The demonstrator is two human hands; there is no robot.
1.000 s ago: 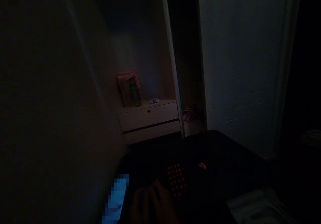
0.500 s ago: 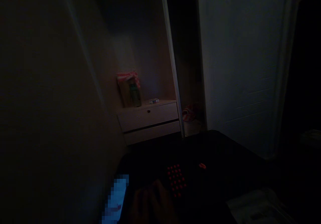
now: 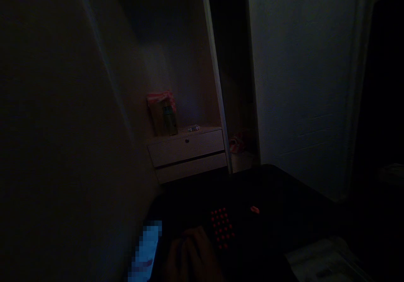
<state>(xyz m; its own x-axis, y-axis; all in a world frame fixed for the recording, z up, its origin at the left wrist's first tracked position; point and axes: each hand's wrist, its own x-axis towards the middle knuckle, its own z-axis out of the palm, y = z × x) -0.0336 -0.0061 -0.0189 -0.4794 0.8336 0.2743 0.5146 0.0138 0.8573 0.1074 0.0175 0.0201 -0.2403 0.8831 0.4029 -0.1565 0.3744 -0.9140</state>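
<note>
In deep shadow at the bottom of the head view, my left hand (image 3: 175,260) and my right hand (image 3: 203,253) are close together over a dark surface. Their fingers are bent and pressed inward, tips meeting or nearly so. Whatever lies between them, if anything, is too dark to make out. Just right of my right hand, a block of red dots (image 3: 222,228) in rows lies on the dark surface. Farther right rests a small orange-red piece (image 3: 255,209). To the left of my left hand glows a blurred-out bluish screen (image 3: 145,250).
A pale flat packet or sheet (image 3: 322,259) lies at lower right. Beyond the dark surface stands a cabinet with drawers (image 3: 189,149), bearing a green bottle (image 3: 170,122) and a red-and-white patterned item (image 3: 159,97). A pale panel (image 3: 299,84) rises at right, a wall at left.
My fingers have shifted slightly and drawn closer together. The dots, the orange-red piece and the screen stay where they were.
</note>
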